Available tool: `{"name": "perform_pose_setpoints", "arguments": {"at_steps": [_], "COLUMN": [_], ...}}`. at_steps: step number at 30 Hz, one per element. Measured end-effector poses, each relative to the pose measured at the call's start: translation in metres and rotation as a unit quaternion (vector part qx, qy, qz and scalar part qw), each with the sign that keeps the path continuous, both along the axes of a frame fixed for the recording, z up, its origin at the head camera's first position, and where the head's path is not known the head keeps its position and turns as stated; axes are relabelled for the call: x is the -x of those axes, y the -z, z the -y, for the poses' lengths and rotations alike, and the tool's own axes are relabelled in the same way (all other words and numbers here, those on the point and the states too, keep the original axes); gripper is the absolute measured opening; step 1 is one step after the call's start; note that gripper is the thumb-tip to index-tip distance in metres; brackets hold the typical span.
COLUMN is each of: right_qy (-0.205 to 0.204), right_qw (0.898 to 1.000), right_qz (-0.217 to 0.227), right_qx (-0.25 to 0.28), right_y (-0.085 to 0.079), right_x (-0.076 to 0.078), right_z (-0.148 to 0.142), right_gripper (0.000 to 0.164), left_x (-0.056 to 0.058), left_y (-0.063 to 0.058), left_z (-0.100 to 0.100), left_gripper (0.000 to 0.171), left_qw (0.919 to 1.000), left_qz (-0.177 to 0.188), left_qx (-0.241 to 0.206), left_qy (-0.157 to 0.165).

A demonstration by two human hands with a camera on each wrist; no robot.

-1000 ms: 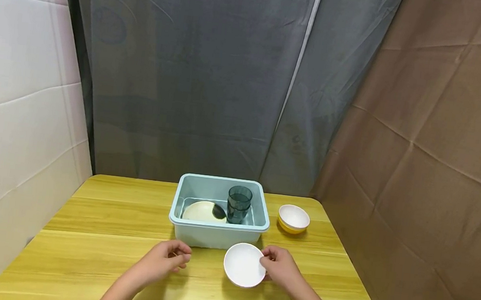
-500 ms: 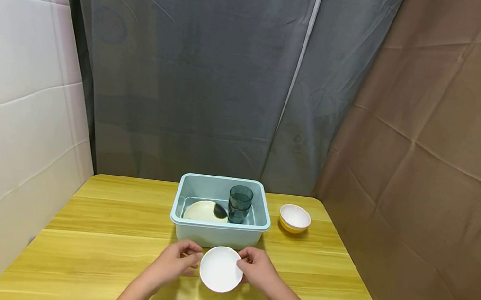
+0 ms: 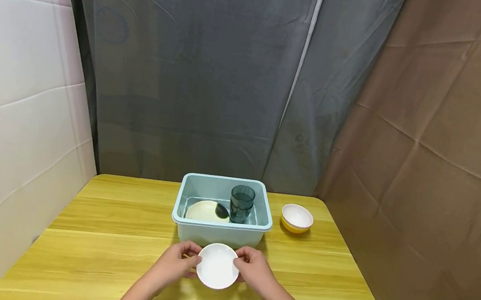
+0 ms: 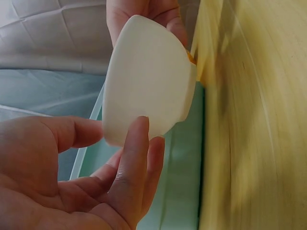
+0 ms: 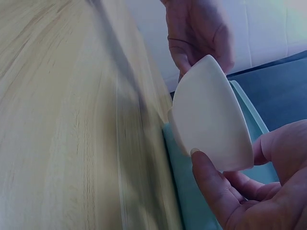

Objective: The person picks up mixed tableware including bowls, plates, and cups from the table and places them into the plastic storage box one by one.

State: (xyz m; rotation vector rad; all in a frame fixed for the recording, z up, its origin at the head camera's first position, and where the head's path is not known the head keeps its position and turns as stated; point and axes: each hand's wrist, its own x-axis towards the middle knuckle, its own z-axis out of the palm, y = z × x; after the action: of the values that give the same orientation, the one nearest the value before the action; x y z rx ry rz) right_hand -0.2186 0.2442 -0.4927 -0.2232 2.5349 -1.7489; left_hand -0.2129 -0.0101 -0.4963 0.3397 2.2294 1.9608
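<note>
A small white bowl [image 3: 217, 266] is held above the table in front of the basin, its inside facing up toward the head camera. My left hand [image 3: 176, 263] pinches its left edge, thumb at the rim and fingertips against the outer wall, as the left wrist view shows on the bowl [image 4: 146, 79]. On the opposite side my right hand [image 3: 255, 270] grips the rim in the same way. The right wrist view shows the bowl's plain outer wall and foot ring [image 5: 176, 132]. Just beyond stands a pale blue-green basin [image 3: 220, 236].
Inside the basin are a cream plate [image 3: 202, 210] with a dark patch and dark see-through cups [image 3: 241, 204], stacked. A white bowl with a yellow outside [image 3: 297, 218] stands right of the basin. A wooden table [image 3: 118, 220] lies beneath; cloth hangs on three sides.
The white bowl has moved left with my right hand, from beside the left hand to between both. My left hand has shifted slightly right and now holds its edge.
</note>
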Motion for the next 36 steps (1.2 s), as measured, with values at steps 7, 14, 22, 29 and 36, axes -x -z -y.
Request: {"name": "perform_pose_setpoints", "arguments": {"at_steps": [7, 14, 22, 29, 36], "right_qy": [-0.007, -0.021, -0.017, -0.021, -0.057], "right_qw": [1.000, 0.999, 0.999, 0.999, 0.997], "right_qz": [0.000, 0.006, 0.005, 0.013, 0.018], "right_qx": [0.022, 0.024, 0.029, 0.030, 0.039], "right_y": [0.001, 0.003, -0.001, -0.003, -0.007], "right_x": [0.000, 0.001, 0.000, -0.001, -0.002], "right_z": [0.002, 0.003, 0.004, 0.004, 0.001], "right_gripper": [0.016, 0.016, 0.017, 0.018, 0.020], "left_x": [-0.002, -0.002, -0.002, -0.003, -0.001], "left_y": [0.001, 0.004, 0.001, -0.003, -0.007], "left_z": [0.001, 0.002, 0.001, 0.001, 0.004], "left_gripper": [0.023, 0.025, 0.026, 0.025, 0.021], "left_qw": [0.9999, 0.9997, 0.9995, 0.9994, 0.9990], "left_qz": [-0.007, -0.005, 0.000, -0.002, -0.009], "left_qx": [0.001, -0.007, -0.004, 0.001, 0.022], "left_qy": [-0.014, -0.023, -0.030, -0.035, -0.038]}}
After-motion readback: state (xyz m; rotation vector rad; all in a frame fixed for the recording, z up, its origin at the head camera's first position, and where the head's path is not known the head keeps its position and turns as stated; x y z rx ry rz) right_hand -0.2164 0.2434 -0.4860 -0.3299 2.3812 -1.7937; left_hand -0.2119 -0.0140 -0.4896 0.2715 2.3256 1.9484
